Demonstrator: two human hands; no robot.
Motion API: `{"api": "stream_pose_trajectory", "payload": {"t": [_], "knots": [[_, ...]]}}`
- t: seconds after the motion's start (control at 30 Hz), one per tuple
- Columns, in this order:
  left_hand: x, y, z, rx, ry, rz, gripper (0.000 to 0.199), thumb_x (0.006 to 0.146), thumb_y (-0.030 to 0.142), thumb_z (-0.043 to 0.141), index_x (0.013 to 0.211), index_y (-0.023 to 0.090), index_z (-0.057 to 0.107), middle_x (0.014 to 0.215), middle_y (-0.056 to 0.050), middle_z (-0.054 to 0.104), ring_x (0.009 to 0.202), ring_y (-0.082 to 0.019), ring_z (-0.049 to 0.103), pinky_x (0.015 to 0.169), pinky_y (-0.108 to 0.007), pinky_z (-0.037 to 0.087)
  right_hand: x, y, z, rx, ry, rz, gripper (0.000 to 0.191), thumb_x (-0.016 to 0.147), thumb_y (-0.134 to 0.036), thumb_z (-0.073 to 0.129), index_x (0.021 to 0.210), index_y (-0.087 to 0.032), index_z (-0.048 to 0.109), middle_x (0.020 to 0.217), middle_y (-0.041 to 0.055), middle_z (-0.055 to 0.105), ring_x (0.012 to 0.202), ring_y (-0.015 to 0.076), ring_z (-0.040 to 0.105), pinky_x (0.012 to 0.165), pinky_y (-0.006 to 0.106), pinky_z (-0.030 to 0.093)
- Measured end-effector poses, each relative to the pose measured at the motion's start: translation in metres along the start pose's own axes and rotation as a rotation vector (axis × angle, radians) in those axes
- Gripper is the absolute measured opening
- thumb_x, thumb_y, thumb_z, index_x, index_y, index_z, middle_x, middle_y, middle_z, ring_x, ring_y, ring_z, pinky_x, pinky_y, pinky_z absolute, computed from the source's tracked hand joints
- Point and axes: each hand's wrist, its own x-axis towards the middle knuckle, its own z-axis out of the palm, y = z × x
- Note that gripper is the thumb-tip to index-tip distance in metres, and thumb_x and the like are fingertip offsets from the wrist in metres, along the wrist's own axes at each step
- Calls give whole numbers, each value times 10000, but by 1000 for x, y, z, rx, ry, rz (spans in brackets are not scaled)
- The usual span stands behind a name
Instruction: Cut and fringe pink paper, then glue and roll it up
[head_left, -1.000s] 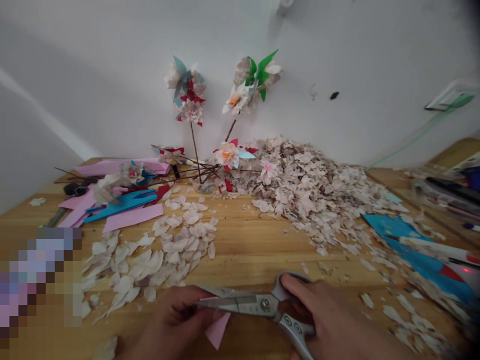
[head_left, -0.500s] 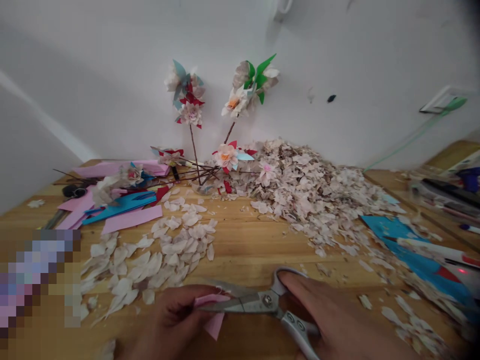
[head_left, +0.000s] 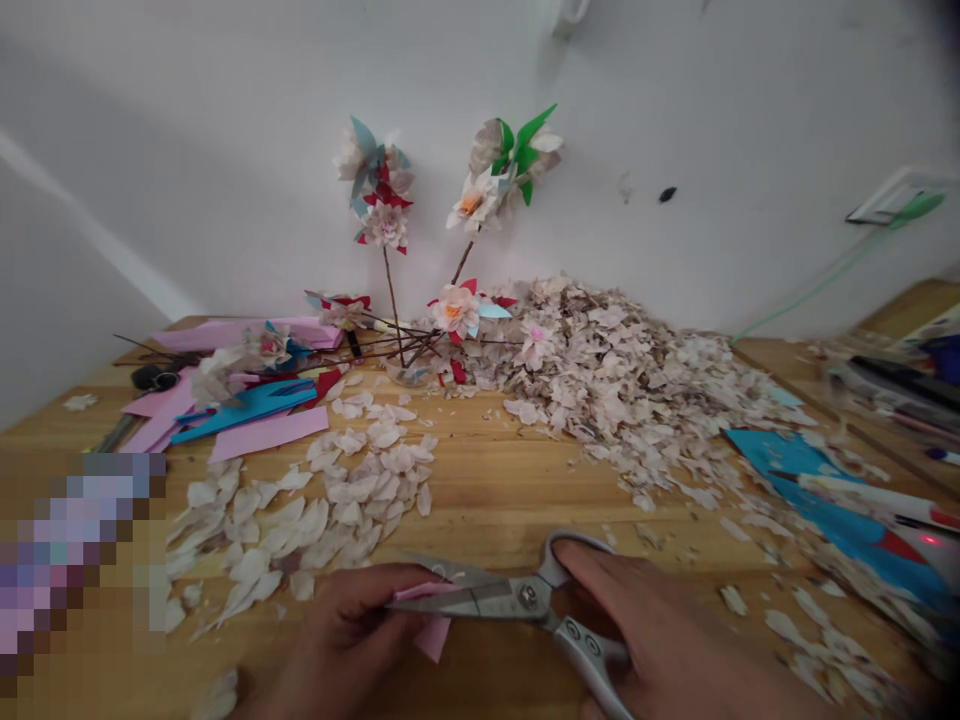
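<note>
Between the fingertips of my left hand (head_left: 349, 635) is a small folded piece of pink paper (head_left: 433, 637), its lower end hanging free. My right hand (head_left: 660, 630) grips silver scissors (head_left: 529, 598) by the handle loops. The blades point left and lie across the pink paper, close to my left fingers; they are slightly apart. My left fingers hide part of the paper and the blade tips. Loose pale petals (head_left: 367, 490) lie on the wooden table just beyond my left hand.
A big heap of dried petals (head_left: 600, 360) sits against the wall. Paper flowers on twigs (head_left: 457, 310) stand and lie at the back. Pink strips (head_left: 270, 432) and blue paper (head_left: 247, 408) lie at left. Blue sheets (head_left: 795, 465) and a white marker (head_left: 870, 495) are at right.
The scissor blades have closed somewhat over the pink paper, the lower handle drawing in. Both hands stay in nearly the same place; the view has shifted slightly.
</note>
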Motion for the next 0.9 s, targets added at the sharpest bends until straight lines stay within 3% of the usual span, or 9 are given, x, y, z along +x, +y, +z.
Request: {"api": "stream_pose_trajectory", "payload": {"t": [0.37, 0.9], "knots": [[-1, -5, 0, -70, 47, -72, 129, 716, 277, 613, 655, 255, 724, 591, 20, 677, 575, -120, 578, 529, -160, 432, 3, -1, 1, -52, -13, 35, 415, 532, -382, 768, 801, -223, 496, 773, -7, 594, 675, 201, 507, 543, 248, 259], [1, -3, 2, -110, 57, -162, 132, 673, 291, 649, 574, 213, 689, 538, 25, 621, 544, -112, 533, 515, -166, 416, 2, -3, -2, -15, -46, 115, 441, 481, -375, 792, 822, -233, 551, 826, 13, 606, 716, 212, 540, 562, 243, 303]]}}
